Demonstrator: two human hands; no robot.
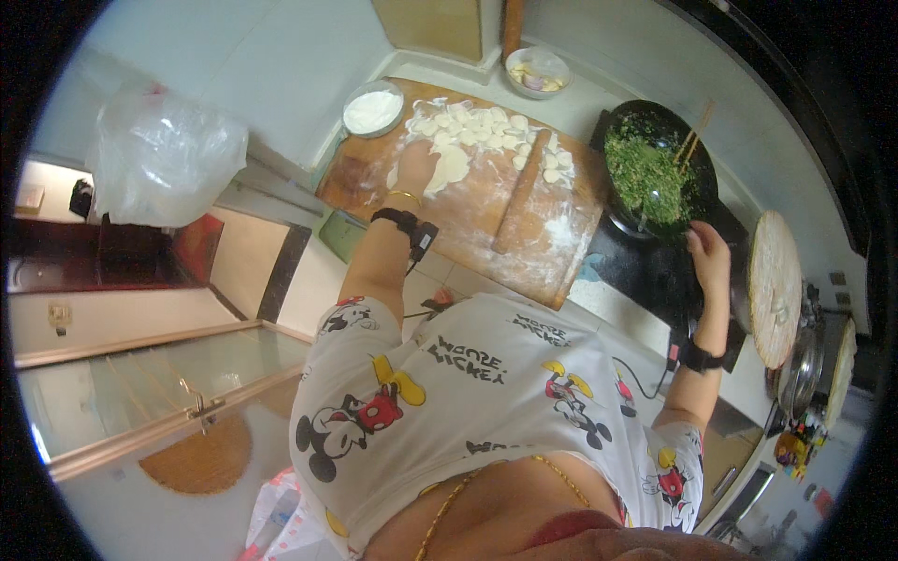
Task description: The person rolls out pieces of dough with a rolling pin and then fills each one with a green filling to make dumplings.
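Observation:
My left hand point(419, 166) is over rolled dough wrappers point(450, 167) on the floured wooden board point(477, 217); its fingertips are partly hidden, so a firm grip cannot be made out. Many small flattened dough pieces point(484, 127) lie dusted with flour along the board's far side. A wooden rolling pin point(523, 189) rests across the board, right of the wrappers. My right hand point(710, 251) has its fingers closed at the near edge of a dark wok point(705, 158). Chopped green filling point(645, 172) fills the wok, with a pair of chopsticks point(694, 137) standing in it.
A bowl of white flour point(373, 111) stands at the board's far left corner. Behind the board is a bowl of pale pieces point(539, 73). A round woven tray point(774, 289) leans right of the black stove point(628, 270). A clear plastic bag point(165, 158) hangs at left.

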